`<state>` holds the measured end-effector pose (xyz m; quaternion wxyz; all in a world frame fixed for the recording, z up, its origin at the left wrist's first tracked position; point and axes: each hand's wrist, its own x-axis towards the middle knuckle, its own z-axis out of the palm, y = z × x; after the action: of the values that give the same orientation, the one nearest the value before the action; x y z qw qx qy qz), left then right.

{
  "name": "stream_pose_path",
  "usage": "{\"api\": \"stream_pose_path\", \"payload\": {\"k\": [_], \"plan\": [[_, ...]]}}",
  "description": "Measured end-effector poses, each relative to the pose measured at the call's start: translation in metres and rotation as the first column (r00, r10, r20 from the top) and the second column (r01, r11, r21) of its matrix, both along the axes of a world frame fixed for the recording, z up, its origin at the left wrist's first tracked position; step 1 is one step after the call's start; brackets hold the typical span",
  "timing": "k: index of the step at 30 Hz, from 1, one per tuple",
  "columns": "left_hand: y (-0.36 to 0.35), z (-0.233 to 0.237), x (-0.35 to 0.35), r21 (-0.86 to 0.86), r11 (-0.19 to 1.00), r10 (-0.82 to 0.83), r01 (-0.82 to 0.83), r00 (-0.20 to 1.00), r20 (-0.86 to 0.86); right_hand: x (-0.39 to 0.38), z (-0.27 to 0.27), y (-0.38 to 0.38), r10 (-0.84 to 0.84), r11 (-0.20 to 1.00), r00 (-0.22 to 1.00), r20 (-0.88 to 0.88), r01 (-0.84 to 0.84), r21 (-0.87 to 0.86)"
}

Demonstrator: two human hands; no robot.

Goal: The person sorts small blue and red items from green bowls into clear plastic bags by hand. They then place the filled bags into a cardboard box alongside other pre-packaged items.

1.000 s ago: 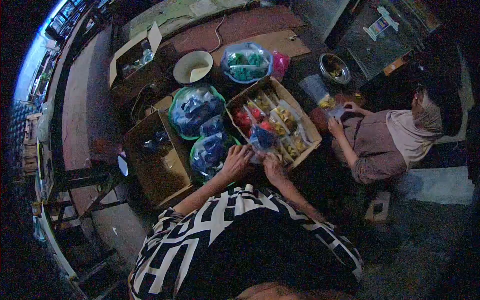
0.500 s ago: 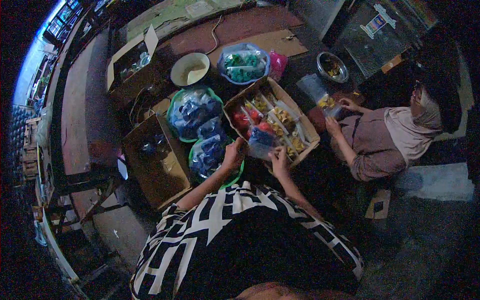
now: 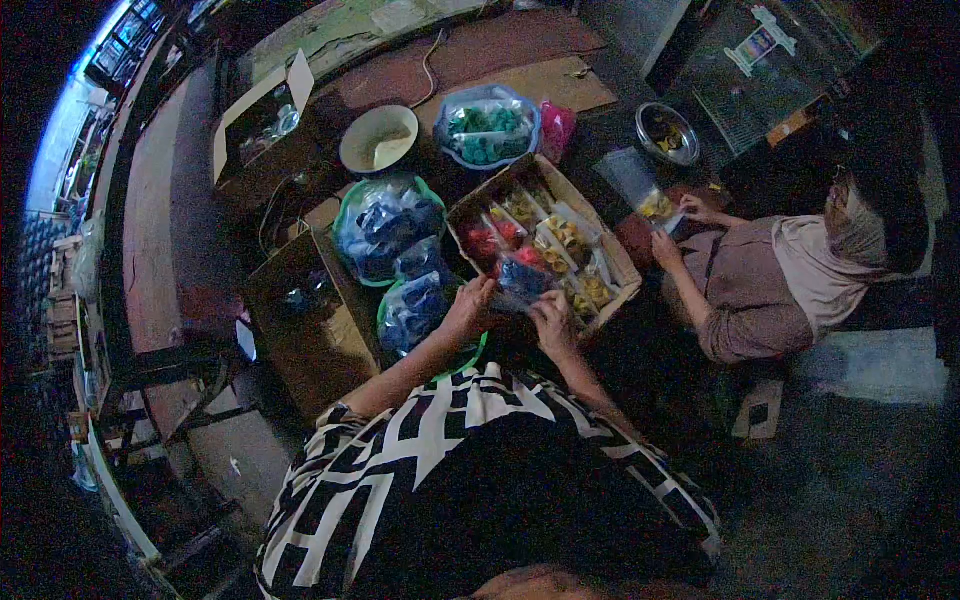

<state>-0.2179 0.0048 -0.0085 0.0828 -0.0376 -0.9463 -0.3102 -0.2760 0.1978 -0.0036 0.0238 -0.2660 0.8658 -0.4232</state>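
A clear plastic bag with dark blue pieces [image 3: 522, 276] is stretched between my hands, over the near edge of a cardboard box [image 3: 620, 262]. My left hand [image 3: 472, 303] pinches its left side, and my right hand [image 3: 551, 317] grips its lower right edge. Inside the box lie bags of red pieces [image 3: 484, 240] and bags of yellow pieces [image 3: 563, 240]. Left of the box, blue bagged pieces fill a green-rimmed basin [image 3: 385, 225]. More blue bags [image 3: 412, 312] lie in a second green-rimmed basin, close to my left hand.
An open carton [image 3: 310, 345] stands at the left. Behind are a pale bowl [image 3: 380, 140], a basin of green pieces [image 3: 487, 130] and a pink bag [image 3: 556, 128]. At right, a co-worker [image 3: 750, 275] holds a bag of yellow pieces [image 3: 655, 206] near a metal bowl [image 3: 667, 135].
My left hand has moved slightly right and up onto the bag's edge. The blue bag now sits a little higher and flatter between my hands.
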Motion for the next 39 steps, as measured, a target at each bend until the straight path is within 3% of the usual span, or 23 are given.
{"api": "stream_pose_path", "payload": {"k": [2,4,5,6,7,9,10,11,12,16,19,21,23,24,27,28,30,31,33,34,36,37,39], "plan": [[-0.001,-0.001,0.0,0.135,0.989,0.041,-0.058,0.991,0.128,-0.005,0.003,0.0,0.001,0.97,0.912,0.409,0.099,-0.222],[-0.003,-0.017,-0.008,0.264,0.955,0.071,-0.139,0.965,0.253,-0.011,-0.007,0.0,-0.01,0.983,0.97,0.245,0.054,-0.175],[-0.005,-0.033,-0.02,0.676,0.662,0.07,-0.324,0.925,0.374,-0.014,-0.013,0.001,-0.02,0.992,0.997,0.072,0.029,-0.125],[-0.004,-0.045,-0.028,0.87,0.175,0.004,-0.461,0.884,0.468,-0.017,-0.012,0.003,-0.004,0.993,0.997,0.072,0.013,-0.121],[0.001,-0.023,-0.032,0.871,0.164,0.017,-0.463,0.884,0.467,-0.022,-0.01,0.004,-0.006,0.997,0.999,0.041,0.009,-0.083],[0.007,0.016,-0.036,0.912,-0.087,-0.052,-0.401,0.916,0.398,-0.03,-0.007,0.004,0.014,0.999,1.0,0.009,-0.014,-0.047],[0.002,0.004,-0.037,0.913,-0.094,-0.03,-0.398,0.917,0.397,-0.033,-0.007,0.003,0.012,0.997,0.998,0.065,-0.007,-0.078],[-0.005,-0.015,-0.037,0.83,0.53,0.077,-0.174,0.985,0.157,-0.036,-0.007,0.0,0.017,0.994,0.992,0.123,-0.003,-0.11],[-0.012,-0.027,-0.035,0.335,0.942,0.018,0.013,0.996,-0.088,-0.036,-0.005,-0.002,0.005,0.991,0.984,0.178,0.018,-0.13],[-0.015,0.056,-0.016,0.516,0.812,0.148,-0.273,0.951,0.271,-0.029,0.047,-0.022,0.053,0.987,0.96,0.276,-0.008,-0.163],[-0.034,0.066,0.001,0.662,0.698,0.111,-0.274,0.954,0.277,-0.029,0.063,-0.042,0.181,0.98,0.956,0.229,-0.155,-0.126],[-0.039,0.073,0.027,0.717,0.597,0.198,-0.359,0.933,0.302,-0.025,0.053,-0.06,0.289,0.939,0.921,0.259,-0.22,-0.266],[-0.051,0.068,0.052,0.717,0.492,0.317,-0.493,0.869,0.38,-0.01,0.057,-0.084,0.407,0.877,0.771,0.49,-0.178,-0.447],[-0.057,0.046,0.063,0.802,0.443,0.383,-0.401,0.893,0.235,-0.002,0.056,-0.095,0.422,0.873,0.763,0.49,-0.195,-0.448],[-0.08,0.061,0.121,0.808,0.363,0.379,-0.464,0.866,0.327,0.019,0.041,-0.132,0.364,0.887,0.584,0.725,-0.455,-0.079],[-0.084,0.077,0.139,0.809,0.357,0.391,-0.468,0.861,0.325,0.032,0.036,-0.142,0.373,0.881,0.58,0.724,-0.467,-0.079],[-0.09,0.114,0.174,0.783,0.23,0.305,-0.578,0.807,0.506,0.061,0.019,-0.153,0.487,0.822,0.358,0.796,-0.495,-0.28],[-0.093,0.106,0.193,0.783,0.226,0.315,-0.579,0.804,0.504,0.07,0.009,-0.161,0.473,0.775,0.388,0.791,-0.611,-0.164],[-0.101,0.084,0.226,0.672,0.367,0.215,-0.644,0.761,0.612,0.087,0.005,-0.167,0.591,0.711,0.235,0.772,-0.604,-0.361],[-0.104,0.129,0.231,0.574,0.455,0.243,-0.681,0.715,0.656,0.095,0.009,-0.172,0.595,0.706,0.231,0.77,-0.608,-0.363],[-0.115,0.129,0.248,0.568,0.356,0.235,-0.742,0.659,0.714,0.11,0.021,-0.183,0.482,0.767,-0.046,0.875,-0.46,-0.447],[-0.118,0.126,0.259,0.553,0.256,0.212,-0.793,0.604,0.768,0.116,0.039,-0.191,0.483,0.764,-0.047,0.874,-0.466,-0.447],[-0.128,0.101,0.277,0.59,0.22,0.233,-0.777,0.629,0.742,0.125,0.07,-0.208,0.58,0.553,0.05,0.813,-0.757,-0.348]]}}
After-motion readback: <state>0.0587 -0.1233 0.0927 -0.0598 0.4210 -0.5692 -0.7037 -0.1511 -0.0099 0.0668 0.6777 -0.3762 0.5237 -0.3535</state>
